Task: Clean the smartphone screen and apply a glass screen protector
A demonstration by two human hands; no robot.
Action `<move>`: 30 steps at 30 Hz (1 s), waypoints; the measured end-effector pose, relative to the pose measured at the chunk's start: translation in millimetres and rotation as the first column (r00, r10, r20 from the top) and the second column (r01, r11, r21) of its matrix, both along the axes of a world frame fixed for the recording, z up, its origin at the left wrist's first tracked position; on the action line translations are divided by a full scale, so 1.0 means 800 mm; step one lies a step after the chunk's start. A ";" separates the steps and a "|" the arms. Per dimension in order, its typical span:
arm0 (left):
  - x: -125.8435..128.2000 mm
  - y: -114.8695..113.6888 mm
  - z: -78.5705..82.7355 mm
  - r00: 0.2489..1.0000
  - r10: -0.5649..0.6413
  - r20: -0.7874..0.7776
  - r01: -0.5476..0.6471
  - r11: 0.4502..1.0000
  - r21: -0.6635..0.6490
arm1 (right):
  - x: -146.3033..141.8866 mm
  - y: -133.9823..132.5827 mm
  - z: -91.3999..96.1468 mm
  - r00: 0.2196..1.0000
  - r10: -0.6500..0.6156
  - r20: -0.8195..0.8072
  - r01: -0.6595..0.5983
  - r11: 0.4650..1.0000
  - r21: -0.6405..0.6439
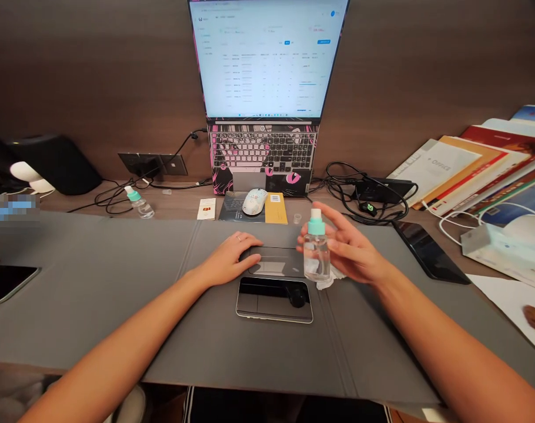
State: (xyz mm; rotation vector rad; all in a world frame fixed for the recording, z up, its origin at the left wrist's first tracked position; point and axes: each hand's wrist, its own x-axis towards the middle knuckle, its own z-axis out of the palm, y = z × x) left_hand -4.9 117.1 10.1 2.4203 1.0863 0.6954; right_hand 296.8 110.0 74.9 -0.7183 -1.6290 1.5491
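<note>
My right hand point(353, 249) grips a small clear spray bottle point(317, 255) with a mint-green collar and white top, held upright above the desk mat. Clear liquid shows inside it. Behind and below the bottle lies a crumpled white tissue point(330, 279), partly hidden. My left hand point(232, 257) lies palm down, fingers stretched out, touching the left end of a dark glossy flat rectangle point(278, 262); I cannot make out its kind. Just nearer to me a smartphone point(267, 299) lies face up, its screen dark and reflecting a round black shape.
A laptop point(263, 155) stands tilted at the back, with a mouse point(254, 201) before it. A second spray bottle point(139, 203) leans at left. Black cables point(338, 182), books point(483, 158), a dark tablet-like slab point(430, 252) and a tissue pack point(510, 249) occupy the right. Another phone point(9, 282) lies far left.
</note>
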 end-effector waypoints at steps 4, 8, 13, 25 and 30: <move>0.000 0.000 -0.001 1.000 -0.003 0.005 0.003 1.000 -0.001 | -0.009 -0.008 -0.001 0.992 0.086 -0.093 -0.101 0.980 -0.172; 0.000 0.000 0.000 1.000 -0.006 0.007 0.006 1.000 0.001 | -0.025 -0.016 -0.003 0.994 0.055 -0.099 -0.076 0.973 -0.219; -0.001 0.001 0.000 0.999 -0.018 0.039 0.017 0.999 0.032 | -0.045 -0.024 -0.016 0.973 0.138 -0.186 -0.160 0.981 -0.110; -0.004 0.002 0.000 0.999 -0.036 0.041 0.035 0.999 0.022 | -0.043 -0.029 -0.014 0.927 0.230 -0.296 -0.306 0.920 -0.246; -0.005 0.001 0.001 0.999 -0.040 0.033 0.040 0.999 0.023 | -0.040 -0.032 -0.018 0.904 0.288 -0.316 -0.370 0.897 -0.240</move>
